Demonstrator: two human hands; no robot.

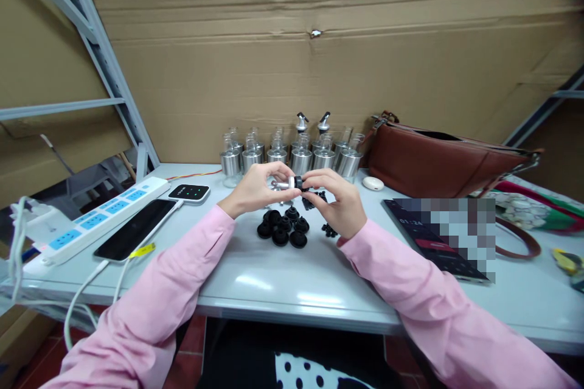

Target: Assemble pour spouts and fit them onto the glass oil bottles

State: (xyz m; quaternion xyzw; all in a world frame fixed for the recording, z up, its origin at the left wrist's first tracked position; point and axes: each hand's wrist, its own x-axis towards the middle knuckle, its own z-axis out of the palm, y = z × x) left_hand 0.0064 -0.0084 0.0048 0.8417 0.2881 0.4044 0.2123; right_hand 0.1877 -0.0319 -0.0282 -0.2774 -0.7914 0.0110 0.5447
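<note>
- And here's the left hand, its grip closed around the metal-and-white end of a spout.
- Across from it, the right hand has its grip pinched on the black end, thumb and fingers together.
- The spout lies sideways between the two hands, held up over the table!
- Down below, nearer the person, a cluster of black caps; by the right hand, small black parts.
- Behind the hands, bottles stand in two rows, two at the back wearing pour tops.
- Out right, a brown bag, white case and tablet; left, a phone beside a power strip.
</note>
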